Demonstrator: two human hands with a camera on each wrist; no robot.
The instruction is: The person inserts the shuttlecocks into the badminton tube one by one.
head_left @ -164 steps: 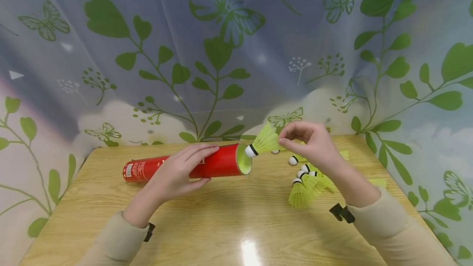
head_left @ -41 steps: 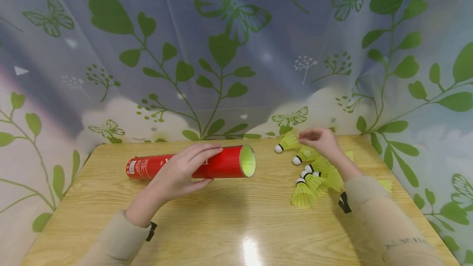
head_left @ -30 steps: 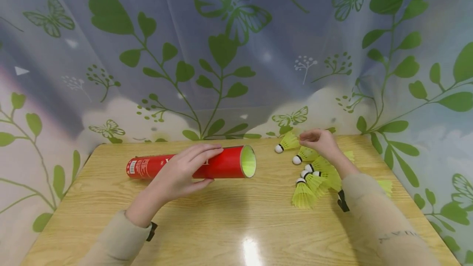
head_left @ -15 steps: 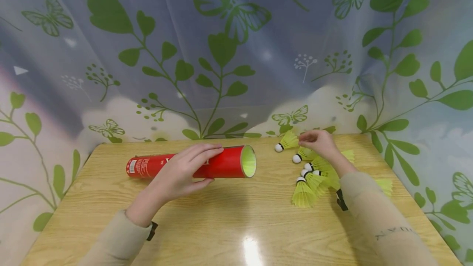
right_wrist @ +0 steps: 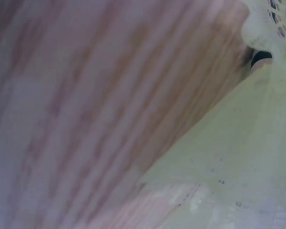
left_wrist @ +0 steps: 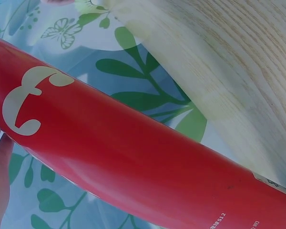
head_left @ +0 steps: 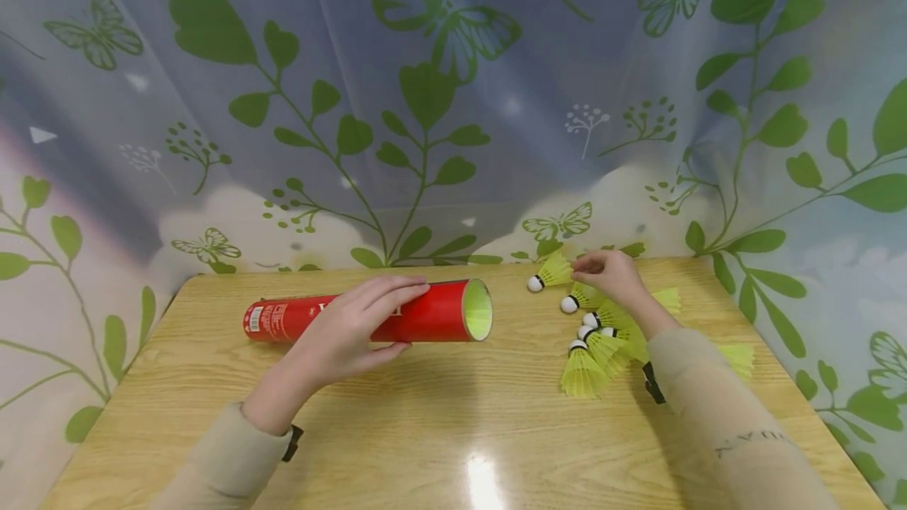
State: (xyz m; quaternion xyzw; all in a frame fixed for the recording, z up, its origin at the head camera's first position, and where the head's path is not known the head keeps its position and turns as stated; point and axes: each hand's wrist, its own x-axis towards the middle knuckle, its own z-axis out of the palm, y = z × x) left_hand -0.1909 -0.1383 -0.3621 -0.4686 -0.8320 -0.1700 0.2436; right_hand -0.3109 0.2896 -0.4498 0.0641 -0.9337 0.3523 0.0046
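Note:
A red shuttlecock tube [head_left: 432, 312] lies sideways above the table, its mouth facing right and its pale green lining visible. My left hand [head_left: 347, 329] grips it around the middle; in the left wrist view the tube [left_wrist: 133, 152] fills much of the picture. At the back right, my right hand [head_left: 612, 278] pinches the skirt edge of a yellow shuttlecock [head_left: 551, 271], whose white cork points left. In the right wrist view, blurred yellow skirts [right_wrist: 219, 152] appear close up. What is deep in the tube is hidden.
Several yellow shuttlecocks [head_left: 584, 372] lie in a cluster under and in front of my right forearm. One more skirt [head_left: 738, 359] shows right of the sleeve. A patterned curtain [head_left: 453, 140] hangs behind the wooden table [head_left: 397, 431].
Several seconds ago my right hand held a shuttlecock at the tube's mouth; it is now out of sight, and the hand is at the rear shuttlecock. Over the last second, almost nothing moved.

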